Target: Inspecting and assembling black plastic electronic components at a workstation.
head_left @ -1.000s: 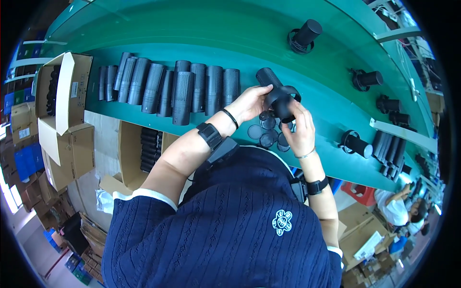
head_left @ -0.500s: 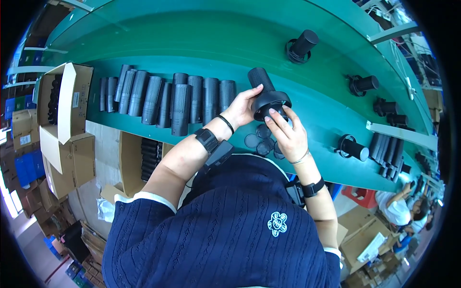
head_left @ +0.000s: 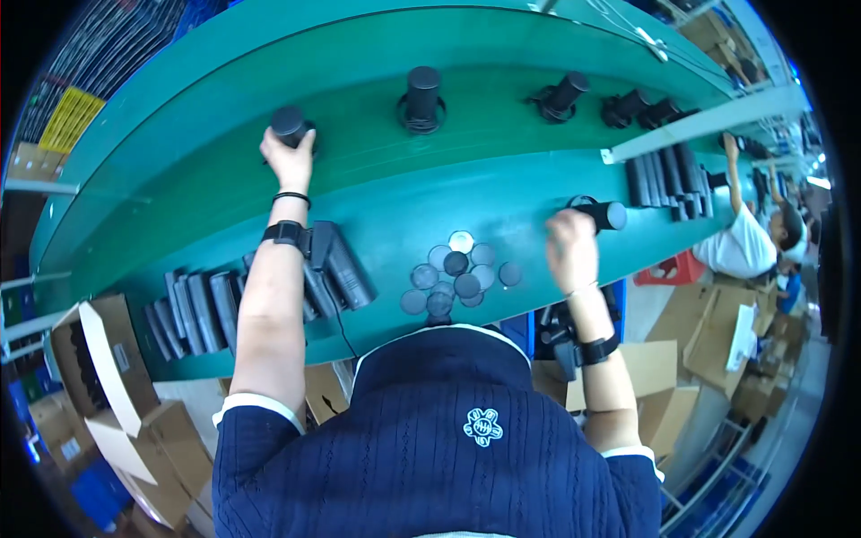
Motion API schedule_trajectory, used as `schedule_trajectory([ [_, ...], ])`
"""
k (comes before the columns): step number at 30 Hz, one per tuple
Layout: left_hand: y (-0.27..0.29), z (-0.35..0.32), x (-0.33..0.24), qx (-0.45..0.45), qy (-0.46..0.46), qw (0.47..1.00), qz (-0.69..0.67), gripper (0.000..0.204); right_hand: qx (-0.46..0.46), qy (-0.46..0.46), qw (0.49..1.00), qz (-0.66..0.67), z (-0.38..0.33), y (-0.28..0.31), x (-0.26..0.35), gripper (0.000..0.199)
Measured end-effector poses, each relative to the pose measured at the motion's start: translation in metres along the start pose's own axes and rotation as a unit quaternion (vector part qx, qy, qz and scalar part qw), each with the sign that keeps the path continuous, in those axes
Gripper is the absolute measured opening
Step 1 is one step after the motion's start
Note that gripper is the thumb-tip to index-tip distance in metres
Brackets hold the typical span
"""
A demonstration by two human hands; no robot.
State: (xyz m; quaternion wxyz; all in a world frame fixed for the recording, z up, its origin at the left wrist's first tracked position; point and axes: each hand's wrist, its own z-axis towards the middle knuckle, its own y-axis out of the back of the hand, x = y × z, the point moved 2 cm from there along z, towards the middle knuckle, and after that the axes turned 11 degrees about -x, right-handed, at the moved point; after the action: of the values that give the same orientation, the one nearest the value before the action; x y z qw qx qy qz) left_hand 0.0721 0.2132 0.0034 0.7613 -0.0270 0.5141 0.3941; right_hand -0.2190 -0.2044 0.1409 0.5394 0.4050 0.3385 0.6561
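Observation:
At the far left, my left hand (head_left: pixel 289 166) is closed round a black cylinder (head_left: pixel 289 122) with a ring-shaped collar, standing on the green surface. The hand hides much of its lower part. My right hand (head_left: pixel 572 251), its fingers curled and slightly smeared, is beside another black cylinder (head_left: pixel 612 216) that lies on its side with its collar towards the hand. Whether the fingers touch it is unclear. Between my arms lie several round black discs (head_left: pixel 456 263), some overlapping, and one pale disc (head_left: pixel 461 241).
More collared cylinders (head_left: pixel 422 94) stand along the far strip. Ribbed black tubes (head_left: pixel 199 309) lie at left, partly behind my left arm; another group (head_left: pixel 668 175) lies at right past a metal bar (head_left: pixel 708 121). Open cartons (head_left: pixel 112 359) flank the bench. A co-worker (head_left: pixel 744 242) reaches in at right.
My left hand has carried the collared cylinder to the far left. My right hand has come off it and moved right. The view has shifted, showing more discs.

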Motion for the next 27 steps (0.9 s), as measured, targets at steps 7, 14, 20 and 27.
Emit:
schedule_trajectory([
  [7, -0.002, -0.018, -0.021, -0.085, 0.056, 0.989, 0.109, 0.075, -0.059, -0.276, 0.953, -0.113, -0.020, 0.020, -0.136, 0.067],
  [14, 0.043, -0.117, -0.133, 0.360, 0.129, 0.912, -0.150, 0.020, 0.116, -0.204, 0.943, 0.236, 0.047, 0.011, -0.052, 0.046],
  [20, 0.057, -0.172, -0.204, 0.576, 0.076, 0.758, -0.296, 0.074, 0.221, -0.017, 0.901, 0.372, 0.099, 0.006, 0.086, 0.047],
  [27, 0.091, -0.165, -0.185, 0.472, 0.336, 0.710, -0.400, 0.068, 0.109, -0.058, 0.873, 0.472, 0.078, 0.002, 0.116, 0.037],
])
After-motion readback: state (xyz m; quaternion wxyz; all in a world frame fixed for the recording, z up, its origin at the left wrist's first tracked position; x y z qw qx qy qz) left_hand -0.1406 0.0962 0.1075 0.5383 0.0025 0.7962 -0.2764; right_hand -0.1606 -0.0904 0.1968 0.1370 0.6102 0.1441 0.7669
